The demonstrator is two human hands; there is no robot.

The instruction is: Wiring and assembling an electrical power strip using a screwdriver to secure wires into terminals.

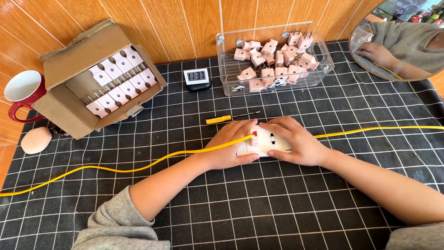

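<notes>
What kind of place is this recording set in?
Probably a small hand-assembly bench for electrical fittings: a gridded mat against a wood-panelled wall, a clear bin of pink plugs, a cardboard box of more, and both hands on a white socket.

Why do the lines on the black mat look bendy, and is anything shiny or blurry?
In the head view, the wide lens bows the grid mat towards the edges; daylight glints on the clear bin and the round mirror; both hands, left hand and right hand, on the white socket, look sharp.
</notes>
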